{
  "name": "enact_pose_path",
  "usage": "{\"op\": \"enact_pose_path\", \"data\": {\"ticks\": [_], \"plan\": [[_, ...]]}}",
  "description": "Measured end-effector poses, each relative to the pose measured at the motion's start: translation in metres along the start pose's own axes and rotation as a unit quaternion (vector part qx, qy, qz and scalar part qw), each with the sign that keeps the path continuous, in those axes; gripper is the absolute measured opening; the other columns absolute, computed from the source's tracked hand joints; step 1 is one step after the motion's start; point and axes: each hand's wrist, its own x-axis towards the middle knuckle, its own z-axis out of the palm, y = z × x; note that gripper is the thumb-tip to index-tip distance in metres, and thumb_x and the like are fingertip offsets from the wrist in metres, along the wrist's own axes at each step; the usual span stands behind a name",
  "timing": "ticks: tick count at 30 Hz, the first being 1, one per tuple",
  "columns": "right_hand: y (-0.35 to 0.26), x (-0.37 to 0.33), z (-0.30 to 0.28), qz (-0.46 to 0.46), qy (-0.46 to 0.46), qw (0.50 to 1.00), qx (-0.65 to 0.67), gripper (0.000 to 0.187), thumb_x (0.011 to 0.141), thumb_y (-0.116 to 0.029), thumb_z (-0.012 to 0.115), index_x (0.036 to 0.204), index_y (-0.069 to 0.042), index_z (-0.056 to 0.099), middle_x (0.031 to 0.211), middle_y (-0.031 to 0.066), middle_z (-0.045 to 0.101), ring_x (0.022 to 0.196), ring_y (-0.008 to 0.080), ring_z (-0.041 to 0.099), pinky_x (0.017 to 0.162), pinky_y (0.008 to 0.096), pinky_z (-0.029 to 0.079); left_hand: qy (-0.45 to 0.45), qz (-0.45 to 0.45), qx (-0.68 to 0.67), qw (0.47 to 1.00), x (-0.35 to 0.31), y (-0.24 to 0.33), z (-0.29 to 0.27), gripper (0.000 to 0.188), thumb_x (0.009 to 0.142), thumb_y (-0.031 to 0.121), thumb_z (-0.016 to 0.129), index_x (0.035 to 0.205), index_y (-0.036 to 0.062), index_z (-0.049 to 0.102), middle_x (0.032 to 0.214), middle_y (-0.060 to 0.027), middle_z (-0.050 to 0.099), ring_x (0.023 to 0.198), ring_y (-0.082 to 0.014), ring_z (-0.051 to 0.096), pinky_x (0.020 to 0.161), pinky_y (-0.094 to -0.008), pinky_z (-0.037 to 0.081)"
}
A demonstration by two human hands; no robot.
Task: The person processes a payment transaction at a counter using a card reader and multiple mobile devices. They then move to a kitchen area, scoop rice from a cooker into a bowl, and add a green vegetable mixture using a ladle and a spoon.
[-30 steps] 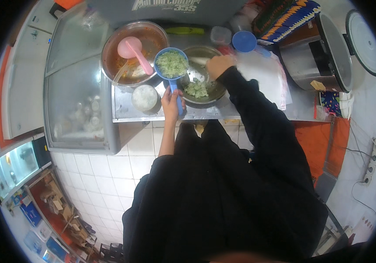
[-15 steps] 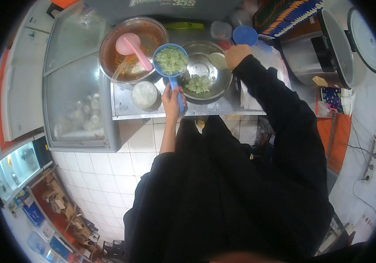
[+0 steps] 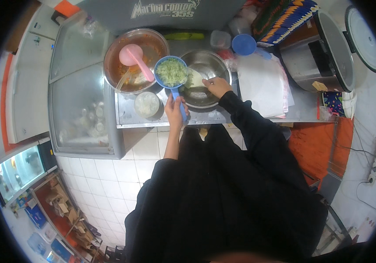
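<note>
My left hand [image 3: 175, 109] is closed round the handle of a blue scoop [image 3: 175, 93], whose round cup is full of pale green rice [image 3: 171, 72]. The cup hangs by the left rim of a steel bowl [image 3: 223, 65]. In my right hand [image 3: 217, 87] is a whitish flat rice paddle [image 3: 195, 78], with its blade over the bowl, up against the scoop, and green rice at its edge. A larger steel bowl [image 3: 109, 79] at the left has orange-red residue, a pink ladle [image 3: 132, 55] and a clear handle in it. A tub of white stuff [image 3: 147, 105] stands below it.
At the right lies a stack of white paper sheets [image 3: 260, 87], and beyond it a large rice cooker [image 3: 300, 61] with its lid up. A blue round lid or cup [image 3: 243, 44] and clear tubs [image 3: 220, 39] stand behind. A glass-topped freezer [image 3: 80, 105] adjoins the counter's left.
My right hand has moved left and nearer, bringing the paddle from the bowl's right side to the scoop. The green rice clump in the bowl is no longer visible there. The view has shifted slightly.
</note>
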Motion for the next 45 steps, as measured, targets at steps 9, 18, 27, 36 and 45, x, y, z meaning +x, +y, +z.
{"op": "enact_pose_path", "data": {"ticks": [9, 18, 27, 36, 45], "plan": [[-0.007, -0.058, -0.068, -0.030, 0.060, 0.997, 0.025, 0.037, 0.082, -0.039, 0.043, 0.088, -0.009, 0.064, 0.082, 0.0115, 0.062, 0.074, 0.0283, 0.060, 0.067, 0.0394, 0.045, 0.020, -0.016, 0.181, 0.983, -0.003, 0.037, 0.010, 0.019, 0.087, 0.018, 0.046, 0.093, -0.0001, 0.047, 0.071, -0.0051, 0.050, 0.043, -0.0103, 0.047, 0.034, -0.0231, 0.037], [-0.019, -0.108, 0.012, -0.084, 0.230, 0.954, -0.174, 0.045, 0.081, -0.013, 0.045, 0.125, -0.011, 0.037, 0.083, 0.0094, 0.053, 0.071, 0.0259, 0.056, 0.055, 0.0384, 0.045, -0.043, -0.091, 0.241, 0.965, -0.016, -0.008, 0.047, 0.015, 0.086, 0.013, 0.046, 0.090, -0.0018, 0.048, 0.066, -0.0046, 0.051, 0.040, -0.0110, 0.047, 0.034, -0.0243, 0.037], [0.005, -0.094, -0.065, 0.005, 0.127, 0.962, 0.242, 0.024, 0.087, -0.027, 0.041, 0.097, -0.006, 0.050, 0.066, 0.0174, 0.058, 0.066, 0.0367, 0.057, 0.058, 0.0426, 0.043, -0.047, -0.172, -0.001, 0.984, -0.023, 0.016, 0.031, 0.014, 0.085, 0.012, 0.045, 0.094, 0.0004, 0.045, 0.072, -0.0059, 0.048, 0.041, -0.0101, 0.043, 0.033, -0.0226, 0.032], [-0.019, -0.078, -0.016, -0.113, 0.174, 0.976, 0.069, 0.041, 0.088, -0.037, 0.035, 0.082, -0.002, 0.055, 0.072, 0.0213, 0.058, 0.072, 0.0409, 0.055, 0.063, 0.0500, 0.040, -0.052, -0.115, 0.134, 0.983, -0.030, 0.020, 0.029, 0.016, 0.086, 0.014, 0.046, 0.094, -0.0002, 0.046, 0.070, -0.0046, 0.049, 0.042, -0.0099, 0.045, 0.033, -0.0223, 0.035], [-0.035, -0.022, -0.052, -0.103, 0.161, 0.929, -0.318, 0.019, 0.074, -0.016, 0.048, 0.069, -0.008, 0.065, 0.072, 0.0120, 0.063, 0.066, 0.0259, 0.063, 0.056, 0.0387, 0.048, -0.015, -0.031, 0.078, 0.996, -0.003, 0.020, -0.004, 0.019, 0.087, 0.019, 0.048, 0.091, 0.0007, 0.046, 0.069, -0.0036, 0.049, 0.042, -0.0093, 0.046, 0.034, -0.0215, 0.035]]}}
